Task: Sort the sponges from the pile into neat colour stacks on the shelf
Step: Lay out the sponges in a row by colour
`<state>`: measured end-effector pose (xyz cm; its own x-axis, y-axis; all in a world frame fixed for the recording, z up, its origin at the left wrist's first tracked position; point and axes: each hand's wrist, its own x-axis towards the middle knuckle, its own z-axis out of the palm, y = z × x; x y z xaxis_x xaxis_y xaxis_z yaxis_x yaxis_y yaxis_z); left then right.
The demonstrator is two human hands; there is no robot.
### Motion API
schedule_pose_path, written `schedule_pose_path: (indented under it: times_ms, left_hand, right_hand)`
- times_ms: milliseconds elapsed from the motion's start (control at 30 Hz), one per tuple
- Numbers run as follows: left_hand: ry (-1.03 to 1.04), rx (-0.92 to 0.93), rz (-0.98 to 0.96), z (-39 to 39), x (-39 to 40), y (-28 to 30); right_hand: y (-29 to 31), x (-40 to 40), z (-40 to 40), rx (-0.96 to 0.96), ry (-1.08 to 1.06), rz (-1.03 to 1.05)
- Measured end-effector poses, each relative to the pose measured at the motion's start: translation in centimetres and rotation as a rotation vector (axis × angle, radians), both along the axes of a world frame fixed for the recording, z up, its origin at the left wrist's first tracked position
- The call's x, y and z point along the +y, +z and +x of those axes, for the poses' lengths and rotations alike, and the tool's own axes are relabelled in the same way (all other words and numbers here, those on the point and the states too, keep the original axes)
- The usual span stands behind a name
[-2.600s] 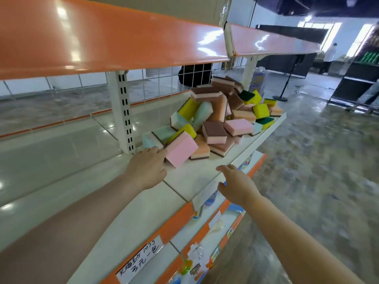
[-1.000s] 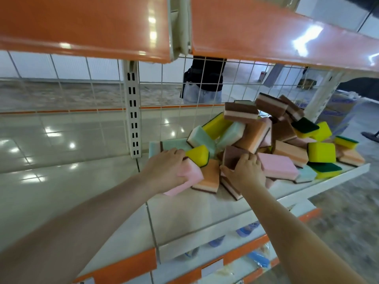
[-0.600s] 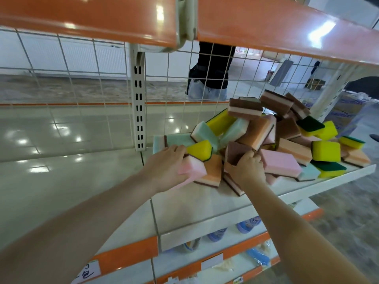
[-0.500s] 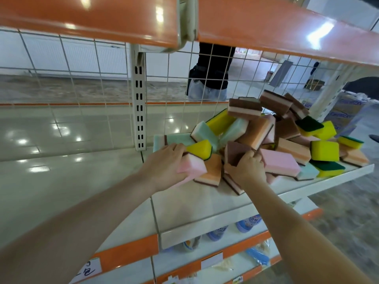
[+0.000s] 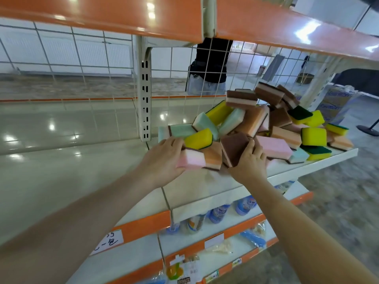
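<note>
A loose pile of sponges (image 5: 264, 126) in pink, brown, orange, yellow and mint lies on the right section of the white shelf (image 5: 205, 187). My left hand (image 5: 162, 158) grips a pink sponge (image 5: 191, 159) at the pile's front left corner. My right hand (image 5: 249, 162) holds a brown-topped sponge (image 5: 233, 147) tilted up at the front of the pile. An orange sponge (image 5: 213, 155) sits between the two. A yellow sponge (image 5: 198, 138) lies just behind the pink one.
An orange-edged upper shelf (image 5: 102, 15) overhangs close above. A slotted upright post (image 5: 144, 99) and a wire grid back the shelf. The left shelf section (image 5: 61, 165) is bare. Bottles and packets fill the lower shelves (image 5: 215, 238). A person (image 5: 209, 66) stands behind the grid.
Both hands reached from the shelf's front edge into the pile. The left closed around the pink sponge, the right around the brown-topped one, which has tipped up slightly.
</note>
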<state>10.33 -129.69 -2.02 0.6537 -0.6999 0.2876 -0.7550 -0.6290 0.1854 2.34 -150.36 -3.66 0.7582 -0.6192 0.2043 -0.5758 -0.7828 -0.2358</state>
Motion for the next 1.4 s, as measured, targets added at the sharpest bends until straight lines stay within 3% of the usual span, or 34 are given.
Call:
schedule_pose_path:
  times_ms: [700,1400]
  left_hand:
    - [0.042,0.009,0.093,-3.4,15.5,0.9]
    - [0.368,0.011,0.135,-7.6,26.2,1.1]
  right_hand:
    - [-1.0,15.5,-4.5,0.009,0.106,0.222]
    - [-1.3,24.5,-3.5,0.009,0.458,0.274]
